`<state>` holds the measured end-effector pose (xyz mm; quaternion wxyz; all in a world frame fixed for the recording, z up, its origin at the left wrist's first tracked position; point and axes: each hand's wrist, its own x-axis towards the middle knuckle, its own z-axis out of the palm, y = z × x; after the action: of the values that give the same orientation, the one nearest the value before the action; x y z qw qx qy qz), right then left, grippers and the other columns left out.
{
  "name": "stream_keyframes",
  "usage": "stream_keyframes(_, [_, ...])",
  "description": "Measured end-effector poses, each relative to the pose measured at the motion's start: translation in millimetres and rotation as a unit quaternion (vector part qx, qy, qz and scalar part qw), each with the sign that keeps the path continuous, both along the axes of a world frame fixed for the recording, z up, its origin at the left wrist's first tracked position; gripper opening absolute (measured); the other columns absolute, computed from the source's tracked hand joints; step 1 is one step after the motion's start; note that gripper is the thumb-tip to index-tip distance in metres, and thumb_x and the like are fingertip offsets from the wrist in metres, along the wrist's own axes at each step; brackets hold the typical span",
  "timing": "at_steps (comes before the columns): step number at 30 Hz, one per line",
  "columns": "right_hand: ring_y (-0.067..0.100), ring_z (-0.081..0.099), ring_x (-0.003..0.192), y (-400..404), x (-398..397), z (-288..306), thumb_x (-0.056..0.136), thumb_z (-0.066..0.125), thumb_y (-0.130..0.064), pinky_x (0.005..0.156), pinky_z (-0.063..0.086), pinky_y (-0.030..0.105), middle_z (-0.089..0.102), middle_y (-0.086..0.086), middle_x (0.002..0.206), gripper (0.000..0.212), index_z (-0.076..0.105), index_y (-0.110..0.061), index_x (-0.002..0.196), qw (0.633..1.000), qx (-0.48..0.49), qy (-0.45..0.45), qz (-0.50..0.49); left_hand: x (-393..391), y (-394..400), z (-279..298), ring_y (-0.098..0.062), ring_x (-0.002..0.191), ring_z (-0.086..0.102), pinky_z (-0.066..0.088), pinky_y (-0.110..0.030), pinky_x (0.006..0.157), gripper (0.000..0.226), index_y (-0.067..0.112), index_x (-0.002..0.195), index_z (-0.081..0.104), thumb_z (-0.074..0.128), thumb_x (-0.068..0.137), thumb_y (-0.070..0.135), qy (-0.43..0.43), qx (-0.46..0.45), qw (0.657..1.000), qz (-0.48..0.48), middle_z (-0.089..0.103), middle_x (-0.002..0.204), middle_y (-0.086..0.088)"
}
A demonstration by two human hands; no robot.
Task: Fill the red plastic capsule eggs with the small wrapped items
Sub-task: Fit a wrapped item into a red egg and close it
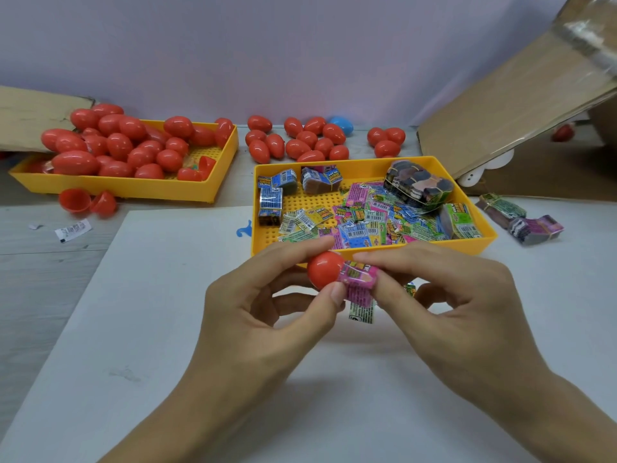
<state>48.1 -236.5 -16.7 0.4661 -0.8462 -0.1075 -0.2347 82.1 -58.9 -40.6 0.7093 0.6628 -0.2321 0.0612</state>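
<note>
My left hand [267, 305] pinches a red capsule egg half [323, 269] between thumb and forefinger, just in front of the near yellow tray. My right hand [457, 295] pinches a pink wrapped item [357, 279] against the egg half's open side. A green wrapped item [362, 310] hangs below the pink one. The yellow tray [480, 243] behind my hands holds several loose wrapped items [370, 218] and bundled stacks. A second yellow tray [133, 188] at the back left is heaped with red eggs [133, 142].
More closed red eggs [300, 142] and one blue egg [340, 123] lie along the back wall. An open red egg [88, 202] sits before the left tray. Bundles of wrapped items [521, 218] lie right of the near tray. Cardboard flaps [517, 105] lean at right.
</note>
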Motion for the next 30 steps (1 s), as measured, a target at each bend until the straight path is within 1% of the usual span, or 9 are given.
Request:
stream_keyframes(4, [0.015,0.069,0.078,-0.2,-0.5,1.3,0.085,0.067,-0.020,0.049,0.053,0.035,0.074,-0.010,0.084,0.019,0.079,-0.027,0.098,0.994,0.067,0.085,0.028,-0.4,-0.3,0.3,-0.027,0.088,0.074,0.062,-0.034,0.073,0.037,0.029,0.117,0.072,0.073,0.081,0.020,-0.002,-0.001,1.000,-0.010,0.071,0.106,-0.006])
stream_keyframes(6, [0.015,0.069,0.078,0.6,-0.3,2.6,0.085,0.065,-0.021,0.049,0.055,0.033,0.076,-0.008,0.087,0.021,0.080,-0.029,0.098,0.983,0.119,0.132,0.052,-0.3,-0.3,0.8,-0.028,0.089,0.074,0.062,-0.035,0.073,0.037,0.026,0.117,0.072,0.073,0.082,0.019,-0.014,0.002,1.000,-0.007,0.066,0.111,-0.004])
stream_keyframes(10, [0.013,0.070,0.082,-1.9,3.0,7.3,0.080,0.056,-0.016,0.054,0.056,0.030,0.077,-0.001,0.093,0.033,0.080,-0.031,0.097,0.939,0.240,0.223,0.104,0.8,0.5,2.2,-0.029,0.087,0.073,0.060,-0.031,0.072,0.038,0.024,0.120,0.071,0.073,0.083,0.019,-0.044,0.013,0.999,0.003,0.059,0.112,-0.005])
stream_keyframes(12, [0.018,0.070,0.091,-5.2,5.5,9.7,0.078,0.051,-0.017,0.056,0.055,0.031,0.077,0.005,0.100,0.036,0.081,-0.026,0.097,0.910,0.293,0.264,0.129,1.2,0.6,2.0,-0.029,0.088,0.071,0.058,-0.028,0.074,0.039,0.022,0.123,0.068,0.072,0.084,0.019,-0.067,0.027,0.997,0.010,0.061,0.111,-0.008])
stream_keyframes(14, [0.022,0.070,0.094,-6.1,7.3,12.2,0.081,0.052,-0.024,0.057,0.055,0.032,0.076,0.009,0.103,0.034,0.080,-0.019,0.099,0.890,0.329,0.283,0.140,1.0,0.6,1.0,-0.030,0.092,0.069,0.058,-0.033,0.077,0.038,0.016,0.123,0.066,0.073,0.086,0.020,-0.106,0.050,0.993,0.019,0.065,0.109,-0.007])
stream_keyframes(16, [0.023,0.071,0.086,-5.4,7.2,13.2,0.081,0.059,-0.030,0.056,0.055,0.031,0.076,0.012,0.097,0.031,0.079,-0.016,0.098,0.889,0.343,0.282,0.113,0.1,0.3,0.1,-0.032,0.095,0.067,0.057,-0.040,0.078,0.035,0.015,0.121,0.065,0.072,0.088,0.023,-0.150,0.079,0.985,0.031,0.068,0.106,-0.004])
stream_keyframes(19, [0.020,0.069,0.074,-2.5,6.3,14.4,0.075,0.067,-0.033,0.052,0.055,0.029,0.075,0.011,0.086,0.027,0.079,-0.013,0.089,0.900,0.330,0.274,0.076,-0.9,-0.4,-0.6,-0.031,0.095,0.066,0.055,-0.041,0.077,0.033,0.017,0.120,0.065,0.072,0.088,0.024,-0.173,0.087,0.980,0.042,0.068,0.104,-0.002])
stream_keyframes(26, [0.024,0.074,0.075,-1.5,3.6,18.4,0.073,0.070,-0.031,0.049,0.053,0.025,0.075,0.015,0.084,0.024,0.080,-0.012,0.085,0.874,0.351,0.319,0.100,0.9,0.4,-0.1,-0.031,0.094,0.068,0.057,-0.040,0.077,0.025,0.013,0.110,0.071,0.074,0.086,0.020,-0.167,0.073,0.981,0.062,0.068,0.102,-0.009])
stream_keyframes(30, [0.022,0.073,0.077,-0.9,4.0,16.9,0.073,0.069,-0.031,0.052,0.055,0.025,0.075,0.017,0.089,0.027,0.080,-0.009,0.086,0.855,0.374,0.343,0.111,-0.4,-0.1,0.1,-0.027,0.096,0.069,0.056,-0.038,0.079,0.033,0.014,0.115,0.067,0.075,0.084,0.021,-0.175,0.084,0.979,0.063,0.069,0.104,-0.005])
